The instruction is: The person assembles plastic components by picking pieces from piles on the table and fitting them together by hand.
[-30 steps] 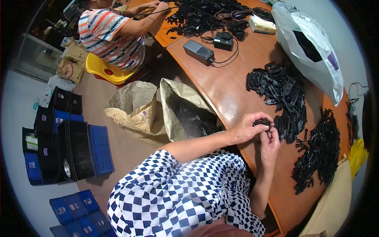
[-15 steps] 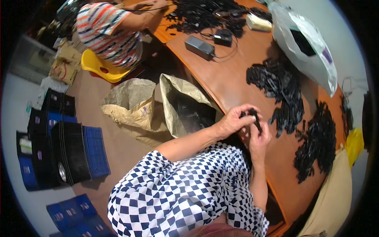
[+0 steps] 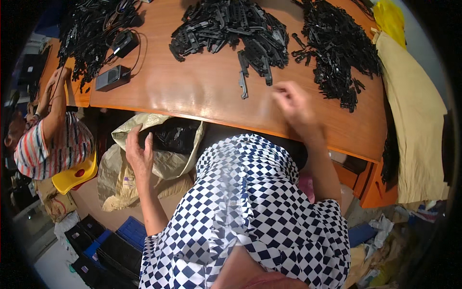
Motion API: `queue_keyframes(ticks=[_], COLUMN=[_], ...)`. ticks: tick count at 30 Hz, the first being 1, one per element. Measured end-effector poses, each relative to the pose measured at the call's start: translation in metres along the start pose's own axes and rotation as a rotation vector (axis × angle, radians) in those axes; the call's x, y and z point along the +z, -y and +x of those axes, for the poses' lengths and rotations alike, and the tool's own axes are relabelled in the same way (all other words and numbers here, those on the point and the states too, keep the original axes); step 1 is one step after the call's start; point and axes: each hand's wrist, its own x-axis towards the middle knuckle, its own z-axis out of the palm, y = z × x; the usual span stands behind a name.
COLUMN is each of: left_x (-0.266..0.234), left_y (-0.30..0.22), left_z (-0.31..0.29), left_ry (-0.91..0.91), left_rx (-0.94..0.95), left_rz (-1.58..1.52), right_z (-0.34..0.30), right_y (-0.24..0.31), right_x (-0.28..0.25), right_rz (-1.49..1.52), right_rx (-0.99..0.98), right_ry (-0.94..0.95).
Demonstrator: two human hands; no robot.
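My left hand (image 3: 139,153) is at the mouth of a woven sack (image 3: 126,131) beside the table, thumb and fingers apart, and nothing shows in it. Inside this sack lie black plastic parts (image 3: 177,138). Over the table's near edge hovers my right hand (image 3: 293,102), smeared by motion, its fingers seeming bent; whether it holds anything I cannot make out. Just beyond it is a pile of long black plastic parts (image 3: 233,31), with a loose strip-shaped part (image 3: 243,85) at its near side. To the right spreads another pile of smaller black parts (image 3: 339,53).
A grey box-shaped device (image 3: 113,78) and a black adapter (image 3: 125,43) with cables stand on the table (image 3: 192,98) at left. A co-worker in a striped shirt (image 3: 57,144) sits by a yellow chair (image 3: 77,174). Dark bins (image 3: 118,253) are on the floor; beige cloth (image 3: 414,115) hangs at right.
The view has swung round to face the table. My hands, earlier together on a small black part, are now apart: the left at the sack, the right over the table.
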Motion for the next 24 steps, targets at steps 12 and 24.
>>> queue_keyframes(ticks=[12,24], left_x=[0.094,0.099], left_y=[-0.157,-0.155], left_z=[0.101,0.108], left_ry=[0.351,0.605], left_rx=[0.786,0.335], left_rz=[-0.155,-0.451], right_z=[0.074,0.095], right_y=[-0.058,-0.063], right_x=[-0.084,-0.098], right_rz=[-0.925,-0.859], right_rx=[-0.390,-0.370], right_ry=[-0.008,0.177])
